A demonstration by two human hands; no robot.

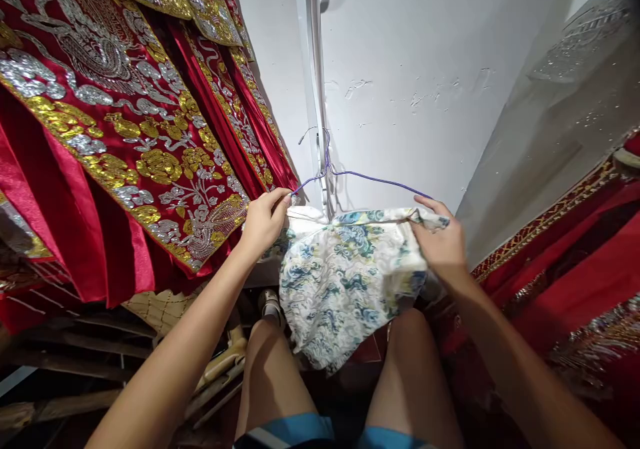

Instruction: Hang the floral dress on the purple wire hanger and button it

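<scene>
A thin purple wire clothes hanger [373,176] spans between my hands, its hook upright near a pale vertical strip on the wall. Below the hanger hangs a white garment with a blue, green and yellow floral print [345,276]; its exact kind does not show. My left hand [270,216] is closed, thumb and fingers pinching the hanger's left end and the garment's upper edge. At the right end, my right hand [443,236] is closed around the garment's bunched top corner, with the hanger tip at its fingers. The garment's lower edge drapes between my knees.
Red cloth with gold and silver sequins [160,162] hangs close on the left. A white wall [410,69] with peeling paint stands ahead. More red trimmed fabric [565,262] lies on the right. Bamboo poles [75,402] sit low at the left.
</scene>
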